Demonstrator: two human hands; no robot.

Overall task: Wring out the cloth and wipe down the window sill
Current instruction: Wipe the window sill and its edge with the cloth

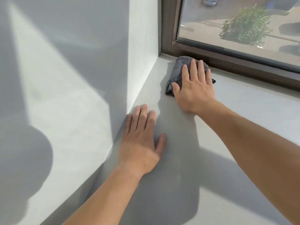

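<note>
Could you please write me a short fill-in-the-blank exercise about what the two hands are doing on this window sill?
1. The right hand presses flat on a crumpled grey microfibre cloth lying against the dark brown window ____.
2. The left hand rests ____ on the pale grey window sill, holding nothing.
3. The cloth sits near the sill's ____ corner, beside the white side wall.

Missing words: frame; flat; left
</note>
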